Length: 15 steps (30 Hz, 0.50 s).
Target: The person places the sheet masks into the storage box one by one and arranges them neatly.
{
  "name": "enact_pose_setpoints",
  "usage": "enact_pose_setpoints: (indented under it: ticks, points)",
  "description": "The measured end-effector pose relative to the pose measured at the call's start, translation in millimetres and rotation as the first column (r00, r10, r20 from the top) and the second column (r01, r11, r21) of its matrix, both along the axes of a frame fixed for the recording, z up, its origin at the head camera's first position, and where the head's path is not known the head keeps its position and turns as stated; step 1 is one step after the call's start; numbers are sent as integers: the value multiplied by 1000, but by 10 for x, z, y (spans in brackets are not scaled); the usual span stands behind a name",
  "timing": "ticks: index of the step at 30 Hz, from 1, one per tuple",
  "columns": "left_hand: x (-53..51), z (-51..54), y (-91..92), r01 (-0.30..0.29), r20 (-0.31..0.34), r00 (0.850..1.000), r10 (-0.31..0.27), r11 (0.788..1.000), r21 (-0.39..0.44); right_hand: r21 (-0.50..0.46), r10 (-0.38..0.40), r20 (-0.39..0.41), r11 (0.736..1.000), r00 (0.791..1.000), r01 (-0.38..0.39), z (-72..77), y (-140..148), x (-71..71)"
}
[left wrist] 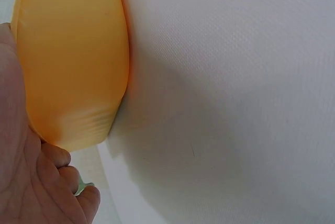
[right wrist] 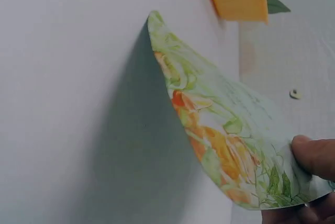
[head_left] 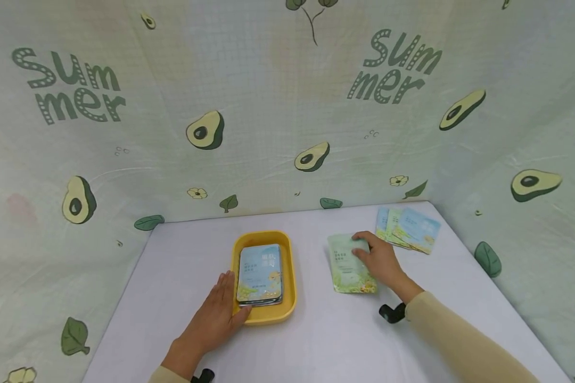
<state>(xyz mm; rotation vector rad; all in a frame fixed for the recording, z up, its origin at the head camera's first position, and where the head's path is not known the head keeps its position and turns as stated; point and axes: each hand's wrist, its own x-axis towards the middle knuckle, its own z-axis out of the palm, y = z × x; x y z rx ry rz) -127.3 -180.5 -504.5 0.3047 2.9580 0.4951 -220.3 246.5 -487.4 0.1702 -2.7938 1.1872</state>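
Cloth backdrop [head_left: 259, 80]: pale, avocado and leaf prints, "summer" lettering at 10 and 1 o'clock, from far left round to the right side
White table [head_left: 311, 346]: in front of the backdrop, both forearms coming in over its 6 o'clock side
Left hand [head_left: 213, 314]: at tray's 8 o'clock, fingers mostly straight along its side, thumb spread wide to the rim at 7; touching the tray, not clamped round it
Yellow tray [head_left: 291, 284]: flat on table, rounded corners, long axis 12 to 6
Blue packet stack [head_left: 260, 274]: inside tray, long axis also 12 to 6, top one blue face up, edges of others showing at 6 o'clock; print too small to read
Green packet [head_left: 348, 271]: at tray's 3 o'clock, well apart from it, tilted and slightly bent, shadow below; can't quite tell if its lowest corner touches the table
Right hand [head_left: 383, 260]: at green packet's 2 o'clock, narrow pinch, thumb on printed face, fingers behind
Packet fan [head_left: 414, 229]: at green packet's 2 o'clock, blue and green ones overlapping, flat on table near its far right corner
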Motion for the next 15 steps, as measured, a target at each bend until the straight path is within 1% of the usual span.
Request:
enact_pose_setpoints:
  ticks: [2,5,8,9,11,15]
  points:
    - [-2,-9,3,-3,5,1000,3,1000,-3,-83,-10,88,996,996,17,-24,15,-50]
    - [2,-8,12,-11,18,1000,11,1000,-5,-195,10,217,980,976,33,-67,55,-125]
    - [2,-11,14,-15,26,1000,15,1000,-2,-242,48,302,970,952,28,-105,101,-165]
    - [4,-5,17,-17,29,999,17,1000,-1,-248,59,318,968,946,23,-114,113,-170]
    - [0,-4,20,-18,29,999,18,1000,-11,-236,70,329,972,942,10,-134,130,-176]
    - [6,-1,15,-16,22,1000,16,1000,-15,-162,77,297,986,952,-30,-176,127,-177]
